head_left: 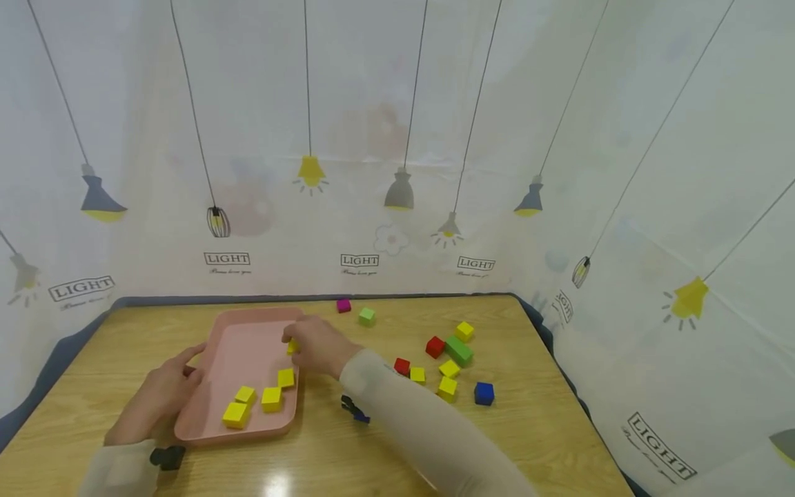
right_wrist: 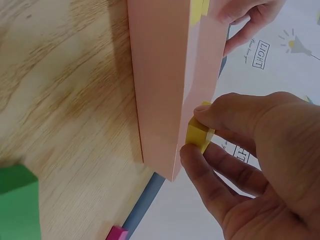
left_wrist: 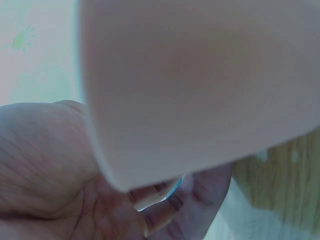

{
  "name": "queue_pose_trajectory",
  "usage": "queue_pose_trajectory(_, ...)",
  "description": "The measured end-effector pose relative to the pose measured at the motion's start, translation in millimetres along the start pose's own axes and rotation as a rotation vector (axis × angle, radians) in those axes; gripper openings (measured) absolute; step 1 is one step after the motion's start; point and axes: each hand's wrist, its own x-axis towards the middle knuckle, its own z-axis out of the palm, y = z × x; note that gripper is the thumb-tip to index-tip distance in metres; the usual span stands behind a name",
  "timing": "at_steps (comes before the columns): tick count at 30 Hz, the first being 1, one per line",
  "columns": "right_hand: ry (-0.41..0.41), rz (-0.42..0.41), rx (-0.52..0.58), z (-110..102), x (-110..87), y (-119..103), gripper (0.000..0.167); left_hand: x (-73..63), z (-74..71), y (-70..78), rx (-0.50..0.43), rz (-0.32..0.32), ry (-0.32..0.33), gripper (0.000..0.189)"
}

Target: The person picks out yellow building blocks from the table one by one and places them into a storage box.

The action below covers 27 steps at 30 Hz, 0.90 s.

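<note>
The right hand (head_left: 319,345) pinches a yellow block (right_wrist: 199,134) between thumb and fingertips, at the right side of the pink tray (head_left: 242,345), toward its far end; whether the block touches the tray I can't tell. The left hand (head_left: 164,390) is at the tray's left edge, thumb and fingers apart, though from here I can't say whether it grips the wall or just rests there. Four cubes (head_left: 271,399), all yellow, sit in the tray's near half.

To the right, on the table (head_left: 534,442), are two red blocks (head_left: 435,346), a long green block (head_left: 459,351), loose yellows (head_left: 446,388) and a blue block (head_left: 484,393). At the far edge sit a magenta block (head_left: 344,305) and a light green one (head_left: 367,317).
</note>
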Motion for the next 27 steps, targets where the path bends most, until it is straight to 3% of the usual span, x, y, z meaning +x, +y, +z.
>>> queue_pose_trajectory(27, -0.025, -0.029, -0.081, 10, 13.4, -15, 0.037, 0.6, -0.8, -3.0, -0.020, -0.012, -0.018, 0.069)
